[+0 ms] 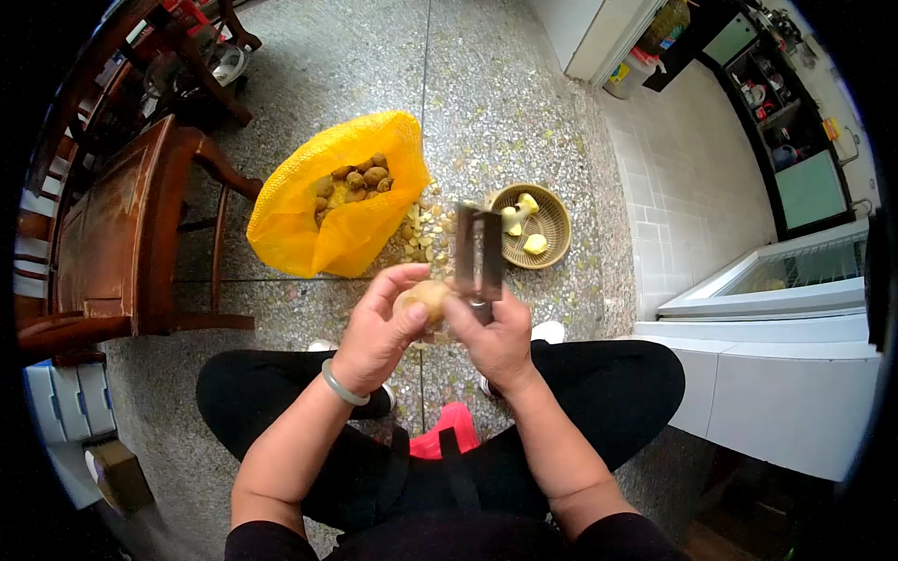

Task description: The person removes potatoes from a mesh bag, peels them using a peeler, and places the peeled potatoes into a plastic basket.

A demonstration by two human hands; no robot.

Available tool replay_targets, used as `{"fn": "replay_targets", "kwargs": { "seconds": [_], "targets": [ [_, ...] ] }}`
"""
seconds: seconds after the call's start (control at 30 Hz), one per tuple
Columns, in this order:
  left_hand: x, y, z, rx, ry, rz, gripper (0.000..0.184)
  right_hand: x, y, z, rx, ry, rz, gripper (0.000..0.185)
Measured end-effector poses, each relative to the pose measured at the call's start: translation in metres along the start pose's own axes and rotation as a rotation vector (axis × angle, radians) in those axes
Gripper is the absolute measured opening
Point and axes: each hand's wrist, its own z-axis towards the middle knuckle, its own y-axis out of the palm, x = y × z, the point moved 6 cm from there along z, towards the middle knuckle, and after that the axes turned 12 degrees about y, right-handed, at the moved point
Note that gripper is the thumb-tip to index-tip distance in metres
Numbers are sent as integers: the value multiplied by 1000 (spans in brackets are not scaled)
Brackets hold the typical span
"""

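Pale potato [427, 298] held above terrazzo floor [355, 56], pinched in left hand's [374, 327] fingers. Right hand [496, 338]: fingers wrapped round blurred peeler [492, 248], just beside potato. Beyond: yellow sack [304, 206] holding brown potatoes [374, 176], scattered peelings [417, 245], round basket [566, 226] with pale pieces [534, 244].

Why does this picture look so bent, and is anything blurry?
Head view: the black corners and curving counter suggest a very wide lens; same head view, the peeler-like tool is smeared, probably by motion, while the yellow bag looks crisper; again in the head view, the speckled floor darkens toward the lower left.
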Motion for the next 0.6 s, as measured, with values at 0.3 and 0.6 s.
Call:
{"fn": "replay_targets", "kwargs": {
  "seconds": [0.3,0.6],
  "targets": [
    [-20,9,-2,-62,-166,-111,47,34,-10,7,-18,621,402,10],
    [-34,-2,2,203,-86,117,43,-12,6,-4,4,-126,-324,50]
  ]
}}
